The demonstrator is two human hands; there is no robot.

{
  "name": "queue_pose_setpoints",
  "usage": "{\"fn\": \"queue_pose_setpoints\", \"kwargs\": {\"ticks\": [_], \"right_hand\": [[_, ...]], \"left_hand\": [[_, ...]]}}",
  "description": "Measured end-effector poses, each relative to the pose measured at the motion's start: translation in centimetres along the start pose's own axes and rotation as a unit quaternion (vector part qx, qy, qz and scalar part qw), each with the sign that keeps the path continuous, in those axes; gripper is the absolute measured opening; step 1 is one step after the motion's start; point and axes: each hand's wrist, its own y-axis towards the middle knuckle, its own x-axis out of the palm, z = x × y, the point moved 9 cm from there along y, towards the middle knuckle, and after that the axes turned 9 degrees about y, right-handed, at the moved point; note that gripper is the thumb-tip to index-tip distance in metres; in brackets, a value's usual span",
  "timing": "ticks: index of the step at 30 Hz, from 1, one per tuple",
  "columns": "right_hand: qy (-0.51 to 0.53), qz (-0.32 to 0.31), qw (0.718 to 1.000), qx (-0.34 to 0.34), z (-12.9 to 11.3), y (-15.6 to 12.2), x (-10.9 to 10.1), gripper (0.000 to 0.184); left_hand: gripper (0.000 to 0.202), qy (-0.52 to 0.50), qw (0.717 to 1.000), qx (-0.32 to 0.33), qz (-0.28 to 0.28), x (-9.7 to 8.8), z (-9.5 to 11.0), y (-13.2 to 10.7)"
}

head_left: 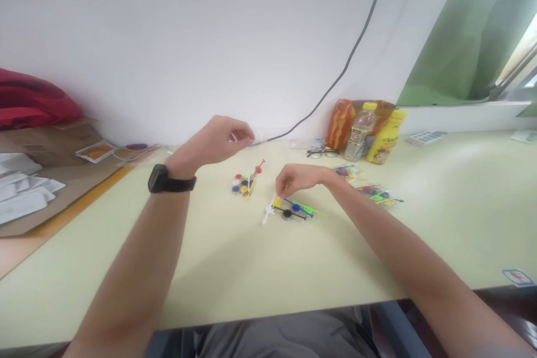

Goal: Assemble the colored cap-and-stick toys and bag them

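Note:
My left hand (pixel 224 139), with a black watch (pixel 168 180) on the wrist, is raised near the wall, thumb and fingers pinched on what looks like a clear plastic bag (pixel 259 137). Lower down, my right hand (pixel 298 178) has its fingertips closed at the upper end of a white plastic strip with a round disc (pixel 269 210). Beside it lie similar strips: yellow (pixel 277 202), black (pixel 287 213), blue (pixel 296 208) and green (pixel 309 211). Below my left hand is another cluster, with a red strip (pixel 258 169) and several coloured discs (pixel 236 183).
Bagged coloured pieces (pixel 380 196) lie right of my right forearm. Glasses (pixel 322 153), a clear bottle (pixel 359 133) and a yellow bottle (pixel 385 139) stand toward the wall. At left are a cardboard box (pixel 50 142) and white papers (pixel 25 187). A grey cable (pixel 335 83) runs down the wall.

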Motion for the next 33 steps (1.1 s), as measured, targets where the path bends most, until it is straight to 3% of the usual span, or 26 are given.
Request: {"fn": "queue_pose_setpoints", "kwargs": {"ticks": [8,20,33], "right_hand": [[0.015,0.028,0.999,-0.037,-0.5,1.4,1.3,0.015],[0.026,0.019,0.999,-0.005,0.2,0.9,1.5,0.022],[0.066,0.01,0.998,-0.002,1.3,1.2,1.3,0.026]], "left_hand": [[0.02,-0.008,1.0,0.004,-0.011,0.3,0.3,0.1],[0.02,0.006,1.0,-0.01,-0.027,0.8,-0.5,0.1],[0.023,-0.005,0.996,-0.015,-0.092,3.8,-2.5,0.2]]}}
